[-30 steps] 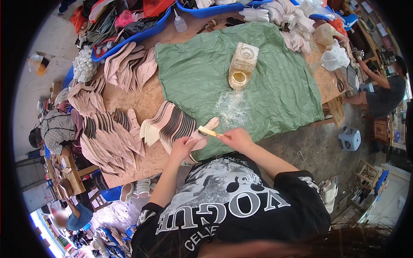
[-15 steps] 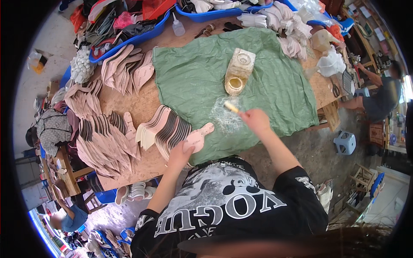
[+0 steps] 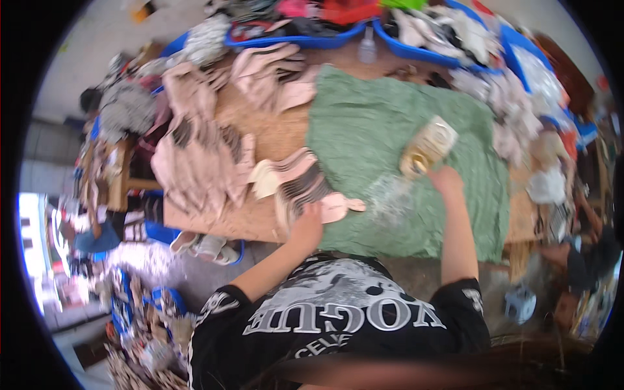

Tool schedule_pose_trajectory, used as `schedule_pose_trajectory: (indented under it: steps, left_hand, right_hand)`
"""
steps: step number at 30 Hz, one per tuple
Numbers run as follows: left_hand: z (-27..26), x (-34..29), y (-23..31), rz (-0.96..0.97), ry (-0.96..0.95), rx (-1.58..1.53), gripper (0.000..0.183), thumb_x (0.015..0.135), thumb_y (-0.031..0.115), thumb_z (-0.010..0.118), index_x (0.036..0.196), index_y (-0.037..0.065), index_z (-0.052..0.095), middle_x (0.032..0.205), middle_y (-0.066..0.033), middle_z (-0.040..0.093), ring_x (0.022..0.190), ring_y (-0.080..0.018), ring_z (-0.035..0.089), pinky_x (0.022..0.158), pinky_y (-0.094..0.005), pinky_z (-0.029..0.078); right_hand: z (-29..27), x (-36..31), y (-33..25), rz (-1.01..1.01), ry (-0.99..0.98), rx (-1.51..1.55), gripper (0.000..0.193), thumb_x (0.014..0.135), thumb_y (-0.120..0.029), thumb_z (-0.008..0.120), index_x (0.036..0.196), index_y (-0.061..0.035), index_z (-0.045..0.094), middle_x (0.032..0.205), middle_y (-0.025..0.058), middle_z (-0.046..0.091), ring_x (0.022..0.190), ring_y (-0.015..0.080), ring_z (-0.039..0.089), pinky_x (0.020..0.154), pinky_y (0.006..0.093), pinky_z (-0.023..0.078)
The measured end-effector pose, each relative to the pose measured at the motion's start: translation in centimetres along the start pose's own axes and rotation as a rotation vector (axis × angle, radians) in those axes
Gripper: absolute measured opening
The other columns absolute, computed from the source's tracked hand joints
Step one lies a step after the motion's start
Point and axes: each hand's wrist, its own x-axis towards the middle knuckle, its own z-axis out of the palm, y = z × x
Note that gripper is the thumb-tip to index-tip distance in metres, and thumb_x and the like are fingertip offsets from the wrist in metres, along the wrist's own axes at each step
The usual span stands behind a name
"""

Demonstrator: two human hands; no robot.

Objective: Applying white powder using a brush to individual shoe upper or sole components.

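My left hand grips the rounded end of a pink insole-shaped piece, whose narrow tab points right over a green sheet. Beside that hand a fanned row of similar pink and dark-edged pieces lies on the table. Over the green sheet my right hand is closed at the mouth of a yellowed pot. The brush it held earlier is mostly hidden, its tip apparently inside the pot. The pot is joined to a pale block. Whitish smears mark the sheet left of my right hand.
More stacks of pink pieces cover the wooden table's left side. Blue bins full of material line the far edge, with a squeeze bottle between two. A blue stool stands at right; another person sits beyond.
My right hand has moved from above the smeared patch to the pot, bringing the brush along. My left hand stays on the pink piece. The whole view has shifted and is blurred.
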Motion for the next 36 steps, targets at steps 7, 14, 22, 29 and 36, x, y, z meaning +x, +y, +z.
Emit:
schedule_pose_trajectory:
  steps: [7,14,22,29,36]
  left_hand:
    - [-2.1,-0.5,2.1,-0.033,-0.112,0.017,0.031,0.083,0.007,0.046,0.113,0.001,0.041,0.105,-0.0218,0.048,0.071,-0.0344,0.065,0.057,-0.0436,0.054]
    - [-1.6,1.0,0.6,0.016,-0.118,0.027,0.022,0.085,0.008,0.046,0.103,-0.003,0.046,0.091,-0.0224,0.057,0.073,-0.0343,0.065,0.060,-0.0440,0.053]
    - [-1.5,3.2,-1.4,-0.296,-0.409,-0.681,0.026,0.084,0.011,0.046,0.104,-0.006,0.049,0.068,-0.0142,0.065,0.045,-0.0147,0.055,0.044,-0.0286,0.044]
    - [-0.4,3.9,-2.9,-0.461,-0.488,-0.907,0.022,0.082,0.007,0.045,0.097,-0.005,0.056,0.066,-0.0131,0.064,0.043,-0.0116,0.053,0.038,-0.0247,0.040]
    - [-1.6,3.2,-1.8,-0.386,-0.499,-0.825,0.021,0.082,0.007,0.041,0.092,-0.007,0.053,0.063,-0.0150,0.062,0.044,-0.0160,0.055,0.038,-0.0277,0.042]
  right_hand:
    - [-0.8,-3.1,0.8,-0.016,-0.174,0.119,0.047,0.079,-0.047,0.059,0.072,-0.0015,0.068,0.077,0.0209,0.065,0.076,0.0370,0.063,0.067,0.0456,0.048]
    - [1.5,-6.7,0.3,-0.116,0.019,0.287,0.048,0.083,-0.046,0.056,0.070,0.0004,0.063,0.069,0.0203,0.060,0.066,0.0375,0.059,0.059,0.0463,0.044]
    - [10.3,-18.6,-6.3,-0.277,-0.241,0.687,0.047,0.083,-0.047,0.058,0.071,-0.0019,0.064,0.061,0.0185,0.056,0.056,0.0348,0.055,0.052,0.0418,0.041]
    - [16.7,-20.7,-8.0,-0.342,-0.116,0.685,0.046,0.084,-0.045,0.058,0.067,-0.0022,0.062,0.056,0.0157,0.055,0.052,0.0326,0.054,0.049,0.0416,0.040]
    - [15.2,-19.2,-6.4,-0.260,0.111,0.449,0.045,0.083,-0.046,0.054,0.063,-0.0069,0.059,0.060,0.0145,0.058,0.058,0.0346,0.058,0.053,0.0455,0.044]
